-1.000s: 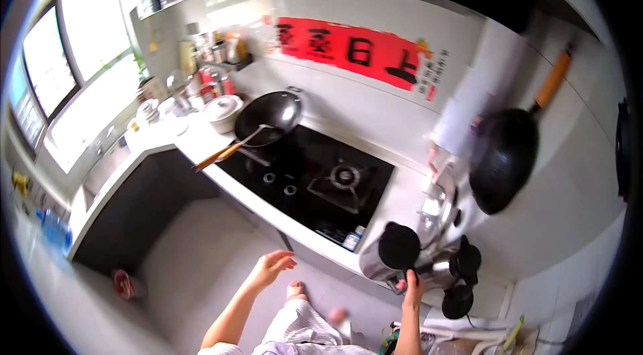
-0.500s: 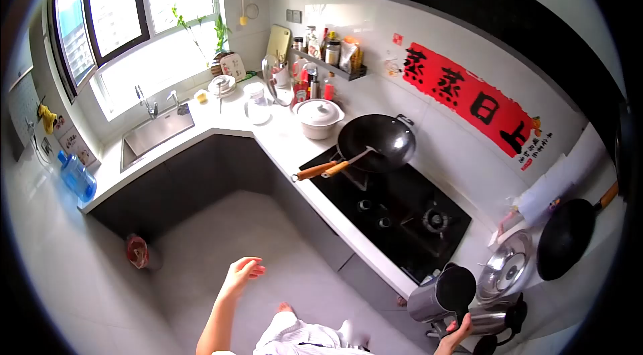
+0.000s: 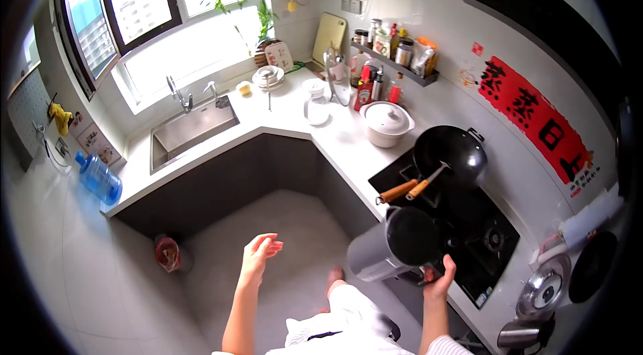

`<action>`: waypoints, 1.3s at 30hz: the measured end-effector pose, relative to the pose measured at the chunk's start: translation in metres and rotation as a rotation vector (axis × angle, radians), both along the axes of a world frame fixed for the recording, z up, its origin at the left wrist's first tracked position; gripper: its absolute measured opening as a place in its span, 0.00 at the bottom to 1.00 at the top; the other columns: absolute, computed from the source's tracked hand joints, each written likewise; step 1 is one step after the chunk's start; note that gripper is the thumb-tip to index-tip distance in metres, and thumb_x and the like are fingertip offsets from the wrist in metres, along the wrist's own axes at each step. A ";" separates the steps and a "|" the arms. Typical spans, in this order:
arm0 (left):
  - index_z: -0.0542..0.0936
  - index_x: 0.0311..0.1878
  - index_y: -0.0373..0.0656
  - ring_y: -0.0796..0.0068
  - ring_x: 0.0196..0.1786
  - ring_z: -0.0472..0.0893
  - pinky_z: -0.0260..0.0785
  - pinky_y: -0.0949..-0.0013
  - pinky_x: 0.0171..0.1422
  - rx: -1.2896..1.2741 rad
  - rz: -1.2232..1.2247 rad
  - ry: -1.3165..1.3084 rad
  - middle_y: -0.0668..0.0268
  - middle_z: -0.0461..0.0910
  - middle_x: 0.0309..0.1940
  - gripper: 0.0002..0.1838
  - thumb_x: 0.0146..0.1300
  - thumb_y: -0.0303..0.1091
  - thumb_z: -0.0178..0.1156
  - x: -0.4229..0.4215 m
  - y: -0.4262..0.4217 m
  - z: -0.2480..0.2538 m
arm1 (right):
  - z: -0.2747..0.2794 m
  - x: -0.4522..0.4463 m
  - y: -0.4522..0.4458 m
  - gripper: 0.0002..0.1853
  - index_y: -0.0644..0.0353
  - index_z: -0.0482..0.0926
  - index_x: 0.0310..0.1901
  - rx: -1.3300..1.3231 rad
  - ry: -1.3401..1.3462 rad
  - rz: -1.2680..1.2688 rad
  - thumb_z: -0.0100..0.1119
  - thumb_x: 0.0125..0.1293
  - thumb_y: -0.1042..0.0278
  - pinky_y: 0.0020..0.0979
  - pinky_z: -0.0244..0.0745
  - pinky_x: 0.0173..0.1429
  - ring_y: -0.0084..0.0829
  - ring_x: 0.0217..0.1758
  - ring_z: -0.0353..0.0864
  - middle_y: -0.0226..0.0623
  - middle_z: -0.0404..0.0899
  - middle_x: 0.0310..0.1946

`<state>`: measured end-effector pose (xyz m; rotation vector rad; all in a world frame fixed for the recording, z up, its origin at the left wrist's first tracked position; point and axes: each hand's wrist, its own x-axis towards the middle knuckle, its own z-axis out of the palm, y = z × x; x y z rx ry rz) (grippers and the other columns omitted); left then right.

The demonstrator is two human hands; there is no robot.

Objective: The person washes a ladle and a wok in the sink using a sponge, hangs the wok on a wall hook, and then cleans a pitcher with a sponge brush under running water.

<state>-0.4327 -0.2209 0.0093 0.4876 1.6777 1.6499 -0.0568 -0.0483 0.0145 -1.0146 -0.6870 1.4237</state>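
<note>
My right hand (image 3: 439, 279) is closed round the black handle of a grey jug (image 3: 378, 252) with a black lid. The jug is tilted, held in the air over the floor by the counter's front edge. My left hand (image 3: 260, 256) hangs over the floor with nothing in it, its fingers loosely bent and partly apart. Beyond the jug, a black wok (image 3: 462, 161) sits on the black gas hob (image 3: 499, 218). A wooden-handled spatula (image 3: 426, 181) rests in the wok, beside its wooden handle.
A lidded white pot (image 3: 387, 128) and a clear pitcher (image 3: 315, 104) stand on the white counter (image 3: 268, 126). The steel sink (image 3: 194, 132) lies under the window. A metal kettle (image 3: 522, 335) and a steel lid (image 3: 544, 290) are at right; a bin (image 3: 167, 254) stands on the floor.
My right hand has brought the jug leftward and up, away from the metal kettle. The view has turned right and my body has moved forward. My left hand still holds nothing.
</note>
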 end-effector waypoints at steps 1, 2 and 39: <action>0.79 0.51 0.39 0.72 0.43 0.83 0.73 0.71 0.50 0.038 -0.023 0.008 0.61 0.85 0.38 0.13 0.71 0.35 0.51 -0.008 0.010 0.000 | 0.000 -0.025 0.014 0.21 0.51 0.66 0.18 0.006 0.019 0.072 0.58 0.58 0.46 0.23 0.55 0.17 0.21 0.11 0.61 0.26 0.67 0.12; 0.79 0.51 0.39 0.72 0.43 0.83 0.73 0.71 0.50 0.077 -0.050 0.021 0.61 0.85 0.38 0.13 0.71 0.35 0.51 -0.018 0.020 0.000 | -0.001 -0.050 0.028 0.21 0.51 0.66 0.18 0.014 0.042 0.141 0.58 0.58 0.46 0.23 0.56 0.17 0.21 0.11 0.62 0.27 0.68 0.13; 0.78 0.50 0.34 0.74 0.40 0.82 0.73 0.71 0.48 -0.233 -0.650 0.281 0.60 0.84 0.35 0.14 0.71 0.35 0.53 -0.499 0.416 -0.035 | -0.070 -0.469 0.347 0.21 0.54 0.60 0.19 -0.072 -0.116 -0.565 0.54 0.61 0.53 0.23 0.56 0.18 0.21 0.17 0.61 0.25 0.61 0.17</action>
